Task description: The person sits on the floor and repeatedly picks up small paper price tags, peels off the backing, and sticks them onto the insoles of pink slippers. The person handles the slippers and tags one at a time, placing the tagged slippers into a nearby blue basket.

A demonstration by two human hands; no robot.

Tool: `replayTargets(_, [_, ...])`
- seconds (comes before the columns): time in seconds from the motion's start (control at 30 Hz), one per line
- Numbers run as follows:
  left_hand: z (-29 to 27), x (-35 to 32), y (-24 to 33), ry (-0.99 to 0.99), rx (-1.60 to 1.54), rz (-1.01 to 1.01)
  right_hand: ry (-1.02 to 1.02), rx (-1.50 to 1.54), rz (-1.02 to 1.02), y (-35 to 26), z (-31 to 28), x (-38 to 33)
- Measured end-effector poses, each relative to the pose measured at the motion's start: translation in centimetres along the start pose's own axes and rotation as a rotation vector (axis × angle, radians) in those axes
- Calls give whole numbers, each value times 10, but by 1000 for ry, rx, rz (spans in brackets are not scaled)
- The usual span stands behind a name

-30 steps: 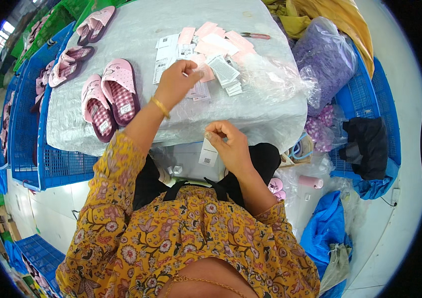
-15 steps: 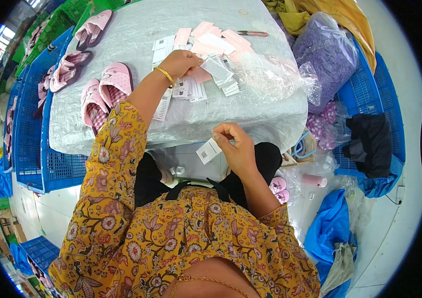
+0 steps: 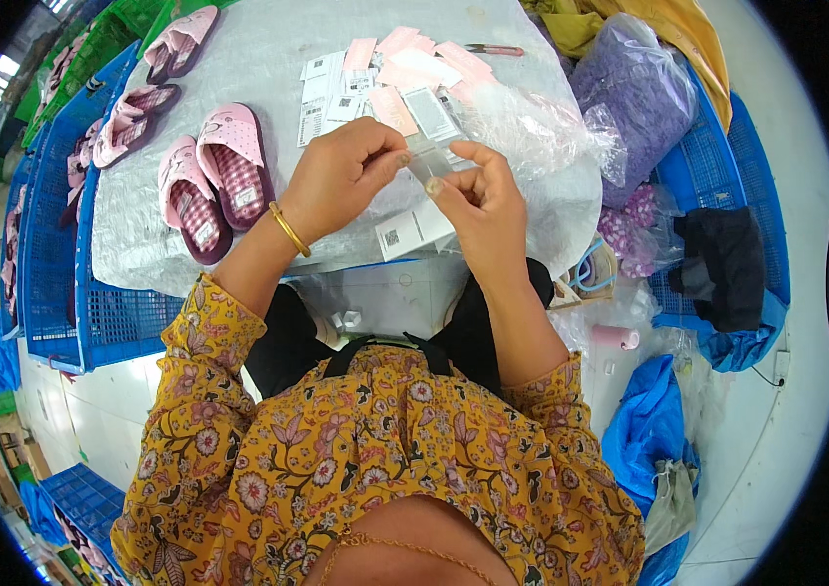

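In front of me, over the near part of the table, my two hands are close together. A small translucent plastic piece (image 3: 430, 164) spans the gap between them. My left hand (image 3: 346, 181), with a gold bangle at the wrist, pinches its left end between thumb and finger. At the right end are the thumb and forefinger of my right hand (image 3: 483, 200). That hand also holds a white paper tag (image 3: 413, 232) with a square code, hanging below its fingers. Just beyond lie loose pink cards (image 3: 393, 109) and white printed labels (image 3: 432, 113).
Pink slippers (image 3: 231, 161) stand at the table's left, beside blue crates (image 3: 126, 317). Small thread snips (image 3: 495, 49) lie at the back. Crumpled clear plastic (image 3: 532, 132) covers the table's right side, near a bag of purple material (image 3: 634, 98). A pink roll (image 3: 616, 337) sits on the floor.
My left hand came back from the cards toward me, and my right hand rose to meet it with the tag. The translucent piece now shows between them.
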State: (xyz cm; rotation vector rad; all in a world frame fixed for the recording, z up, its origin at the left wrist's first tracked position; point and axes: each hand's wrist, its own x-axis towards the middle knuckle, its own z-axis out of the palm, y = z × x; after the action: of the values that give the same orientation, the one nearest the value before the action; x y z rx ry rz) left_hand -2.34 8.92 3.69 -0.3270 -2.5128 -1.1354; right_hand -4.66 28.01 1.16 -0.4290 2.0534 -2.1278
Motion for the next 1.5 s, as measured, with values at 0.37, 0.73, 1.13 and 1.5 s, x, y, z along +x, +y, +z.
replayTargets(0.37, [-1,-17,9,-10,117,110,-51,72,96,7,6,-5])
replayTargets(0.73, [4,-22,7,-15,128,132,-90,241,169,20,3,-4])
replayTargets(1.13, [13,-25,7,-8,139,123,-110,194,192,19,-3,-5])
replayTargets(1.5, [14,-34,1,-183,-344,-299,-183,106,241,19,-10,-7])
